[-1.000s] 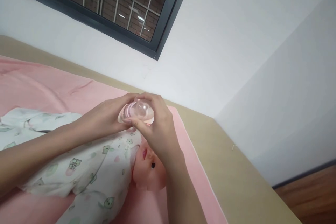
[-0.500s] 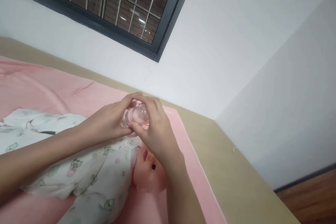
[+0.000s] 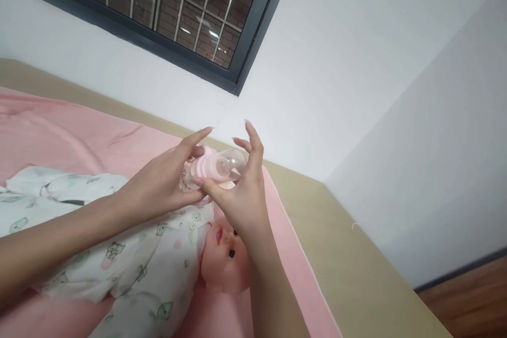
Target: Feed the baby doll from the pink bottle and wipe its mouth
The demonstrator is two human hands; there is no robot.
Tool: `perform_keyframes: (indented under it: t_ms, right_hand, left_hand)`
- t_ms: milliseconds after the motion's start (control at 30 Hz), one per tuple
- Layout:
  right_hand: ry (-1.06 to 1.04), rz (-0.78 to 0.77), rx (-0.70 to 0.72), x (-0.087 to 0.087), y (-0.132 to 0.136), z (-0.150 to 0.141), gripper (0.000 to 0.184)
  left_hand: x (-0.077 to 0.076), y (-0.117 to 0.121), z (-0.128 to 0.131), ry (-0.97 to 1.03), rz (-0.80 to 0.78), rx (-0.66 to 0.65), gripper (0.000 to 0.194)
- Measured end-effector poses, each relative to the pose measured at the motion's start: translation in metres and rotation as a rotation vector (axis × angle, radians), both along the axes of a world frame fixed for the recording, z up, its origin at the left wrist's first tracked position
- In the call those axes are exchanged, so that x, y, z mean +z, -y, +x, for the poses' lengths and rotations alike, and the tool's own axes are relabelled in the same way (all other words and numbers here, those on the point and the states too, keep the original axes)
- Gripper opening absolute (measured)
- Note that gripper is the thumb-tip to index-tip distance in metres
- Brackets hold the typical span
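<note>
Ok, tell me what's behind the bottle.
Past the bottle, a strip of pale board and then white wall show, with pink cloth to either side. Whatever lies straight behind the bottle's pink ring, or behind the left hand and right hand, is covered.

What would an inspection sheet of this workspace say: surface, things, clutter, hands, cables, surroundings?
Surface: pink sheet over a beige board.
Things: bottle with pink collar and clear dome, tilted over, between the hands; doll in printed white clothes, lying on the sheet.
Clutter: small pale curved piece by the board's edge, too small to identify.
Hands: left hand grips the bottle's body; right hand has its thumb at the collar, index finger raised off.
Cables: nothing seen.
Surroundings: white wall, barred window, brown panel at lower right.
</note>
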State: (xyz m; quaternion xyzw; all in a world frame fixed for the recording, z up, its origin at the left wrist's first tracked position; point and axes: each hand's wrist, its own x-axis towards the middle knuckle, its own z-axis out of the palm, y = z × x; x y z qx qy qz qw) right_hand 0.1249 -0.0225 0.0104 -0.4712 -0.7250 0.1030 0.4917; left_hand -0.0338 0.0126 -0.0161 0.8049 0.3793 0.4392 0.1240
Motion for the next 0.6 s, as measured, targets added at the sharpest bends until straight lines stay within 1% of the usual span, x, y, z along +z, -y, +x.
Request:
perform_keyframes:
  t_ms: [100,267,400,500,600]
  right_hand:
    - [-0.020,-0.017,0.018,-0.0010,-0.0008,-0.0002,0.091]
    - [-0.042,-0.008,0.052,-0.0032,-0.0040,-0.0007,0.081]
    - [-0.028,-0.032,0.089,-0.0051,-0.0048,-0.0014,0.082]
    - [-0.017,-0.038,0.089,-0.0044,-0.0032,-0.0015,0.082]
    - [-0.027,-0.024,0.073,-0.0012,-0.0024,0.0017,0.081]
  left_hand:
    - [-0.0005,-0.0007,-0.0005,0.005,-0.021,-0.022,0.088]
    - [0.0012,0.0010,0.0006,0.017,-0.021,-0.013,0.086]
    - [0.0038,0.0030,0.0017,0.018,-0.021,-0.015,0.084]
    - [0.0042,0.0037,0.0021,-0.004,-0.006,-0.036,0.084]
    - [0.0035,0.0027,0.0010,-0.038,0.007,-0.054,0.088]
